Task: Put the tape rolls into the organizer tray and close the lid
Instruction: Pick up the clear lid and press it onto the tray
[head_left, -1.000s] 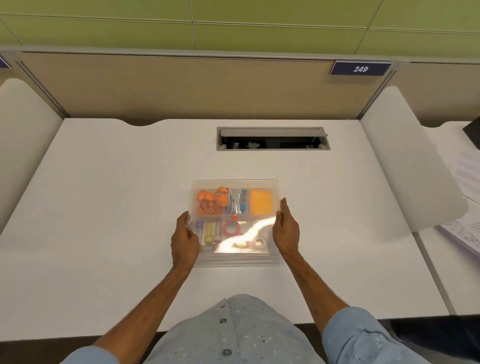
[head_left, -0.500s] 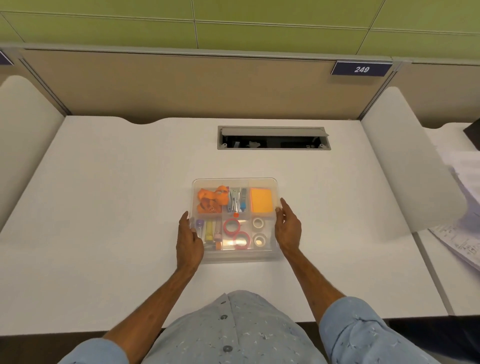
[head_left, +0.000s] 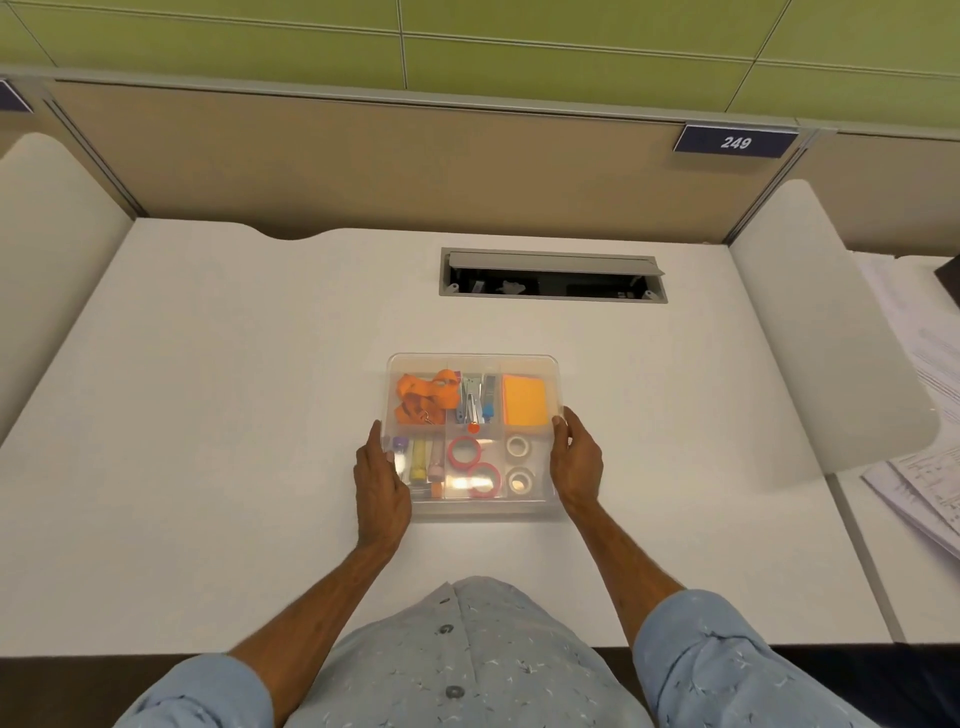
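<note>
Clear organizer tray (head_left: 472, 512), lid (head_left: 470, 364) on, middle of white tabletop (head_left: 208, 415).
Contents seen through lid: two red tape rolls (head_left: 464, 451) in near-centre compartment, two white tape rolls (head_left: 517, 446) in near-right compartment; orange lanyard (head_left: 423, 397), stapler (head_left: 470, 400), orange notepad (head_left: 524, 400) along far row. Left hand (head_left: 382, 488) flat against tray's left side, right hand (head_left: 574, 460) against right side; fingers extended, pressed to the edges, clasping the tray between them.
</note>
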